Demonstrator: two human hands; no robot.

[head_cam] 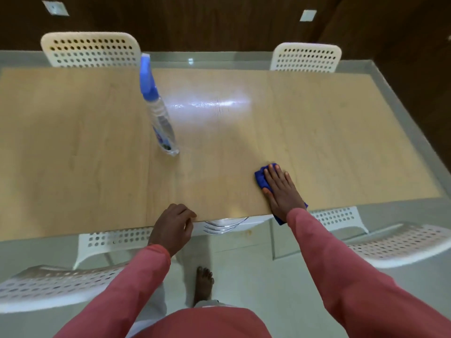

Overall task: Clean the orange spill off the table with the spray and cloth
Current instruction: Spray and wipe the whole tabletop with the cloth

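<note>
So the right hand (280, 189) is flat on the blue cloth (262, 178), fingers straight and spread, palm pressing it down onto the wooden surface (85, 154) close to the near edge. The cloth sits right under that grip: a bunched bit pokes out past the fingertips and on the thumb side, and another corner hangs off the surface edge just behind the wrist. It's not pinched or wrapped, just pressed.

The left hand (174, 226) is at the near edge, off to the left of the cloth hand, fingers loosely curled with the tips resting on the lip of the surface. It has nothing in it.

The spray bottle (158, 111) stands on its own, well away from both grips, farther out across the surface and left of the cloth hand. It has a clear body and a blue trigger head. There's a label low on the bottle, but it's too blurry to read any brand.

I honestly can't make out any orange spill on the wood, only a bright glare patch beside the bottle.
</note>
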